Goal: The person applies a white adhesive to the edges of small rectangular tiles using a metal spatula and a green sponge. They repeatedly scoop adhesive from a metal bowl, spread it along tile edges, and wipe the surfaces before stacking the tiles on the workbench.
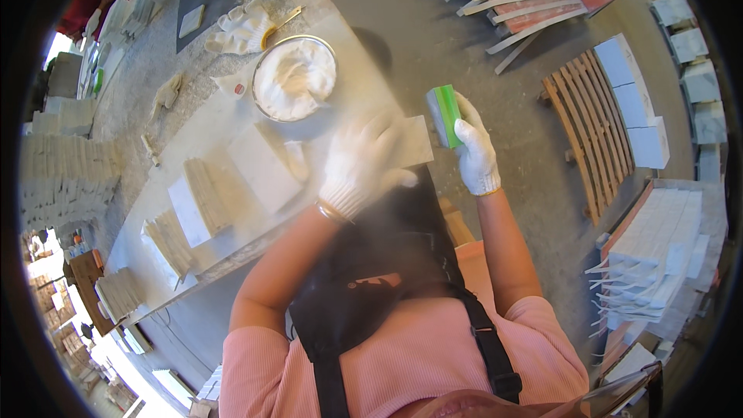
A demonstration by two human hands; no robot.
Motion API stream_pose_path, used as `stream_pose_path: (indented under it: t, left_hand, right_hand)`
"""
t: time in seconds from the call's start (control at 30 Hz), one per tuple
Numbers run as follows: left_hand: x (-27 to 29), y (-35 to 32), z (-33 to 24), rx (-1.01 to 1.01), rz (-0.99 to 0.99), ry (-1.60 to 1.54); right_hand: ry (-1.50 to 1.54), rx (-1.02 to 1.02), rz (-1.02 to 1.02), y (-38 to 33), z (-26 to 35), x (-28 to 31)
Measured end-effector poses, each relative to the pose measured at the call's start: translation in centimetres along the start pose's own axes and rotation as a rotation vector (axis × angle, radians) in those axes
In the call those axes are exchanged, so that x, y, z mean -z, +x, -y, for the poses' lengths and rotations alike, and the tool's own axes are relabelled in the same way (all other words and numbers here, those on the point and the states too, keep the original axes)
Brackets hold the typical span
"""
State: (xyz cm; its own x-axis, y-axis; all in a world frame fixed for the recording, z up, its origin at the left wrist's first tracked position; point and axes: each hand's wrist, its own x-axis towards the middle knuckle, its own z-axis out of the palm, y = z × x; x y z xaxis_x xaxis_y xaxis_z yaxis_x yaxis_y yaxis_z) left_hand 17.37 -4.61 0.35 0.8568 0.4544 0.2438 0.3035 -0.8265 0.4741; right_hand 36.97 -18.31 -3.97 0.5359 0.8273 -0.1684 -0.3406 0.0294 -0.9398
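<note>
My right hand, in a white knit glove, is closed round a green and grey block, like a sanding block, held up just off the table's edge. My left hand, gloved too, is smeared by motion. Its fingers look stretched flat over the near end of a pale stone tile, and its thumb stands apart. That tile juts past the table's edge, its other end hidden beneath the hand. Beyond the left hand, a round metal bowl of white powder sits on the table. Haze hangs about the hand.
On the dusty table lie a spare glove, a flat pale slab and stacks of tiles. Rightward on the floor stand a slatted wooden pallet with white blocks, and strapped tile stacks. Strips lie at the far right.
</note>
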Motion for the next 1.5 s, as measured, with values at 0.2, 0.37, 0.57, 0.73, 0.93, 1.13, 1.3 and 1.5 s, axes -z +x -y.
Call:
stream_pose_path:
  t: [0.2,0.37,0.57,0.73,0.93,1.13,1.3,1.5]
  left_hand:
    - [-0.3,-0.5,1.7,-0.06,0.043,-0.008]
    - [-0.5,-0.5,2.0,-0.068,0.013,0.001]
    - [-0.7,-0.7,2.1,-0.048,0.011,-0.015]
    - [-0.4,-0.2,1.9,-0.082,0.007,-0.021]
    - [-0.4,-0.5,1.9,-0.066,0.018,-0.013]
    - [-0.5,-0.5,1.9,-0.084,0.006,-0.017]
    - [-0.6,-0.7,1.9,-0.06,0.009,-0.02]
    - [-0.7,-0.6,1.9,-0.077,0.01,-0.005]
  right_hand:
    - [-0.295,0.133,0.015,-0.7,-1.1,-1.7]
    - [-0.008,-0.102,-0.053,2.3,-1.7,-1.5]
    - [-0.028,0.045,0.022,-1.3,-0.2,-2.0]
    - [-0.143,-0.105,-0.13,1.2,-1.6,-2.9]
    - [-0.323,0.049,-0.069,-2.3,-0.9,-1.9]
    - [-0.231,-0.052,-0.069,1.1,-1.9,-2.1]
    - [-0.141,-0.014,-0.071,-1.9,-1.1,-1.3]
    - [-0.366,0.063,-0.079,0.2,-1.8,-2.1]
